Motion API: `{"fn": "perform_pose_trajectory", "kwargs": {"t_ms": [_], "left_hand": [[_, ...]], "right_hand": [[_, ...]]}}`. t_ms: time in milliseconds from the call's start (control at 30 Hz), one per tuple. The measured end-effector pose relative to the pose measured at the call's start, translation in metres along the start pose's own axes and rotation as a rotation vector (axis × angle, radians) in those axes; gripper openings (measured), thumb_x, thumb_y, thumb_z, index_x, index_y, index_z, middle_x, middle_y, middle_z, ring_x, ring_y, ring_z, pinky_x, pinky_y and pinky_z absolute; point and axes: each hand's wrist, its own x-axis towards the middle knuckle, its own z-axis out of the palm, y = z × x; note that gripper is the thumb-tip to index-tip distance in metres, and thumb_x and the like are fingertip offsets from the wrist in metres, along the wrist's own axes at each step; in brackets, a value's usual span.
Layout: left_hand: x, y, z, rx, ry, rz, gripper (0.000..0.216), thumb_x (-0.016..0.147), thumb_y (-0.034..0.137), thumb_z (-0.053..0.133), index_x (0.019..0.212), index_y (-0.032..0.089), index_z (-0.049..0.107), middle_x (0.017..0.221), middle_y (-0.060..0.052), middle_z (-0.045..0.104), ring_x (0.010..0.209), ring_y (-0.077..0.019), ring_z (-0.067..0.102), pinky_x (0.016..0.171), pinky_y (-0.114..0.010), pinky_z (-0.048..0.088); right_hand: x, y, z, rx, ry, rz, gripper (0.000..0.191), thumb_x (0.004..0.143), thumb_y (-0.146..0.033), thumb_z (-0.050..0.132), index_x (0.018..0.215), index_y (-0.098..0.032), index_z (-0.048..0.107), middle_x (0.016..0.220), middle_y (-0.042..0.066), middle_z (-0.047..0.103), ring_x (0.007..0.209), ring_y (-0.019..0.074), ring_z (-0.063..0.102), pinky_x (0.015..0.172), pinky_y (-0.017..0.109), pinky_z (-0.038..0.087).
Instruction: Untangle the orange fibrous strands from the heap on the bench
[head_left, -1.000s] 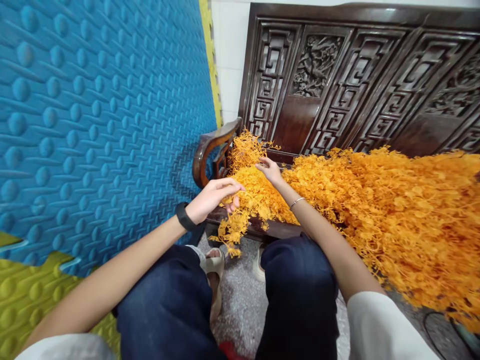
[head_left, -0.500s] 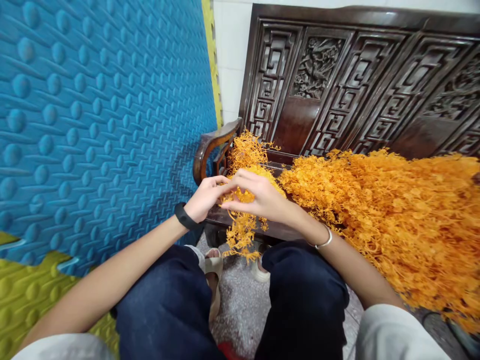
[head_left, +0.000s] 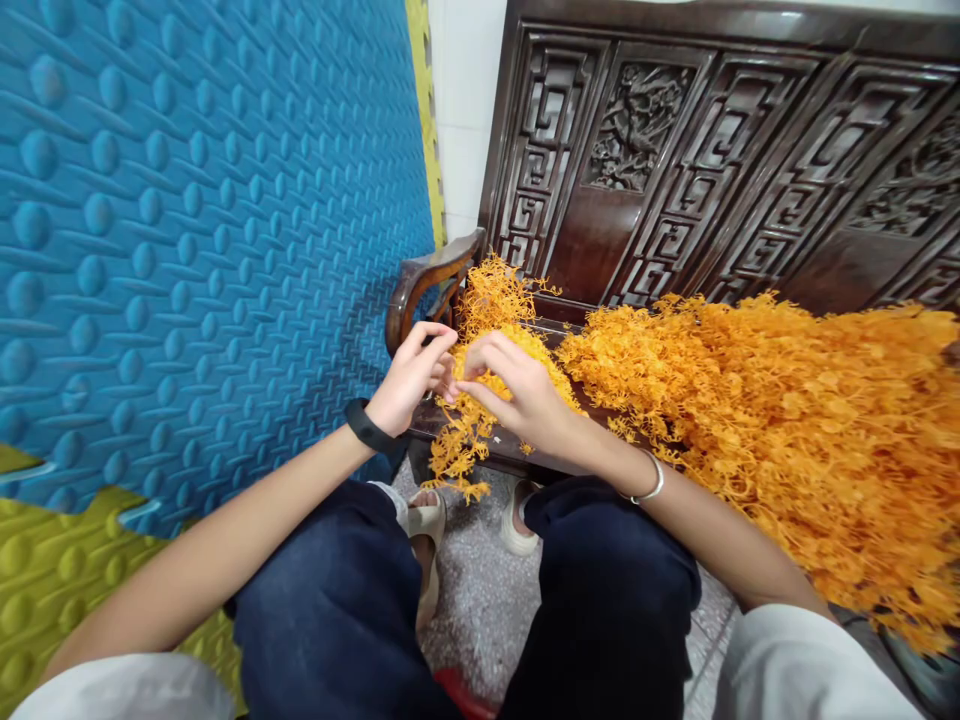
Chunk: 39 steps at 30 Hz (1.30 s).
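Observation:
My left hand [head_left: 412, 378] has its fingers curled together above the bench seat. An orange artificial plant sprig [head_left: 459, 452] hangs from beneath those fingers, over the front edge of the carved wooden bench [head_left: 510, 462]. Close on its right is my right hand [head_left: 517, 388], thumb and fingers drawn together in a loose pinch. Whatever lies between its fingertips is too small to make out. Behind the hands, a small heap of orange sprigs [head_left: 499, 295] rests against the bench's armrest.
A large pile of orange sprigs [head_left: 795, 420] covers the right of the bench. At left stands a blue textured foam mat [head_left: 210, 230] with yellow edging. My knees [head_left: 330, 600] and sandals [head_left: 427, 520] are below, on a speckled floor [head_left: 487, 590]. Something red [head_left: 465, 695] shows at the bottom.
My hands have drawn slightly apart, the left one moving up and left. The hanging sprig has shifted left with it. My view has tilted slightly.

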Motion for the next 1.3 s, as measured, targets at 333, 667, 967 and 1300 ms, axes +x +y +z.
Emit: {"fn": "perform_pose_trajectory", "kwargs": {"t_ms": [333,667,967,1300], "left_hand": [[-0.007,-0.001,-0.001,0.124,-0.355,0.329,0.029,0.073,0.043,0.069,0.079,0.016,0.062,0.081,-0.001,0.063,0.083,-0.0151,0.056,0.081,-0.028,0.043],[-0.004,0.001,-0.002,0.153,-0.395,0.141,0.028,0.08,0.036,0.06,0.061,0.016,0.052,0.055,0.002,0.056,0.054,-0.0104,0.053,0.06,-0.024,0.043],[-0.005,-0.001,-0.003,0.12,-0.273,0.07,0.016,0.075,0.031,0.062,0.076,0.016,0.06,0.048,0.007,0.041,0.042,-0.0058,0.033,0.043,-0.02,0.024],[-0.007,-0.002,0.001,0.13,-0.305,0.032,0.022,0.077,0.032,0.061,0.087,0.014,0.068,0.043,0.007,0.038,0.039,-0.0063,0.031,0.041,-0.021,0.022]], "right_hand": [[0.008,0.002,-0.002,0.624,0.309,0.344,0.016,0.081,-0.027,0.063,0.08,-0.021,0.048,0.08,-0.002,0.053,0.075,0.0106,0.052,0.072,0.028,0.044],[0.005,0.018,0.013,0.66,0.409,0.506,0.022,0.076,-0.023,0.06,0.088,-0.023,0.041,0.081,-0.001,0.052,0.077,0.0114,0.054,0.075,0.029,0.045],[0.008,0.024,0.016,0.764,0.332,0.598,0.023,0.075,-0.022,0.06,0.089,-0.022,0.041,0.078,-0.001,0.053,0.071,0.011,0.054,0.072,0.03,0.048],[0.009,0.039,0.017,0.769,0.404,0.565,0.027,0.071,-0.022,0.061,0.084,-0.023,0.037,0.071,-0.004,0.051,0.063,0.0087,0.051,0.063,0.027,0.045]]}}
